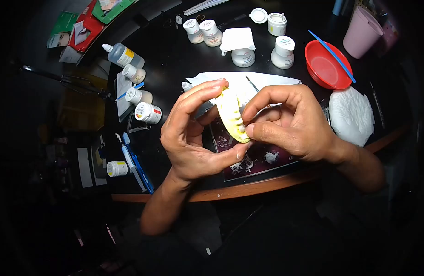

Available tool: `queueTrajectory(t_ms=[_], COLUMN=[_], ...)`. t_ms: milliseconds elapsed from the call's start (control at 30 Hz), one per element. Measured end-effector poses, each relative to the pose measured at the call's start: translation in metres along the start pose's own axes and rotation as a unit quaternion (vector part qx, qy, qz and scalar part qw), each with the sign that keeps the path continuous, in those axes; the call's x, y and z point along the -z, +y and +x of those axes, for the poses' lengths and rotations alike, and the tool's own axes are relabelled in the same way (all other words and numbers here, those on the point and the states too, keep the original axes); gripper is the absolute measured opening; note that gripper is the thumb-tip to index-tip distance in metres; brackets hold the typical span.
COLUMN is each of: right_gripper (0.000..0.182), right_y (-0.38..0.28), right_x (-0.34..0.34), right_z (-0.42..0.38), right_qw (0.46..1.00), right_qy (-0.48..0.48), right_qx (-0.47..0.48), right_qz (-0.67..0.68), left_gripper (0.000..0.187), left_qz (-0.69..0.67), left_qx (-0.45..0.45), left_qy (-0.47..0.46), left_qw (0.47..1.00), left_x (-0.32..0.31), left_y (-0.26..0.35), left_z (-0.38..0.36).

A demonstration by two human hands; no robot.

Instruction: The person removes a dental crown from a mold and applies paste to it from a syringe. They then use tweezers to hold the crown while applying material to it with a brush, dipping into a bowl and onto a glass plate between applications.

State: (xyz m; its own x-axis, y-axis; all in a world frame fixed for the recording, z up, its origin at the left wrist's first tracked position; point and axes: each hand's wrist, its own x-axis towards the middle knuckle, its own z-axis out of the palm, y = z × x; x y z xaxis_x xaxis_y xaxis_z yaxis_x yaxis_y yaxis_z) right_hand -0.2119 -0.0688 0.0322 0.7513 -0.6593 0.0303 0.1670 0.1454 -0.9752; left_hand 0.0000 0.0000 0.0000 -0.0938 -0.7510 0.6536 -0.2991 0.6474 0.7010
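A pale yellow dental cast (pixel 229 115) with a row of teeth is held up over the front of the table. My left hand (pixel 193 131) grips it, fingers at the top end and thumb at the bottom. From the other side my right hand (pixel 290 122) is closed in a pinch, thumb and forefinger right at the teeth on the lower part. Whether a small piece sits between those fingertips, I cannot tell. Just above the right fingers shows the dark pointed tip of a thin tool (pixel 252 83), its rest hidden behind the hand.
White paper (pixel 276 79) and a dark red board (pixel 262 168) with white scraps lie beneath. Capped jars (pixel 282 53) stand behind. To the right are a red bowl (pixel 322 66) with a blue stick across it and a white pad (pixel 351 116). Bottles (pixel 125 56) and a blue-bristled toothbrush (pixel 136 161) are left.
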Motion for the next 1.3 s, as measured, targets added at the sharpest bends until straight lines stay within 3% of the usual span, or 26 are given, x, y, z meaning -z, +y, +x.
queueTrajectory(t_ms=[167, 767, 1067, 1200, 1300], right_gripper=[0.014, 0.015, 0.016, 0.014, 0.012], right_y=[0.003, 0.005, -0.002, -0.003, -0.017], right_x=[-0.002, 0.001, -0.001, 0.007, 0.013], right_z=[0.0, 0.0, -0.002, 0.0, 0.0], right_qw=[1.0, 0.998, 1.0, 0.98, 0.977], right_qy=[0.002, 0.001, 0.026, 0.082, 0.11], right_qx=[0.018, 0.02, 0.002, 0.112, 0.104], right_qz=[0.013, -0.055, -0.008, -0.142, -0.148], left_gripper=[0.075, 0.075, 0.076, 0.079, 0.076], left_qz=[-0.029, -0.01, -0.027, -0.069, -0.125], left_qx=[-0.003, -0.013, -0.016, 0.095, 0.158], left_qy=[0.044, 0.038, 0.045, 0.058, 0.047], left_qw=[0.999, 0.999, 0.998, 0.991, 0.979], left_x=[-0.006, -0.006, -0.005, -0.005, -0.005], left_y=[0.001, 0.0, 0.001, 0.006, 0.004], left_z=[0.002, 0.002, 0.003, 0.003, 0.003])
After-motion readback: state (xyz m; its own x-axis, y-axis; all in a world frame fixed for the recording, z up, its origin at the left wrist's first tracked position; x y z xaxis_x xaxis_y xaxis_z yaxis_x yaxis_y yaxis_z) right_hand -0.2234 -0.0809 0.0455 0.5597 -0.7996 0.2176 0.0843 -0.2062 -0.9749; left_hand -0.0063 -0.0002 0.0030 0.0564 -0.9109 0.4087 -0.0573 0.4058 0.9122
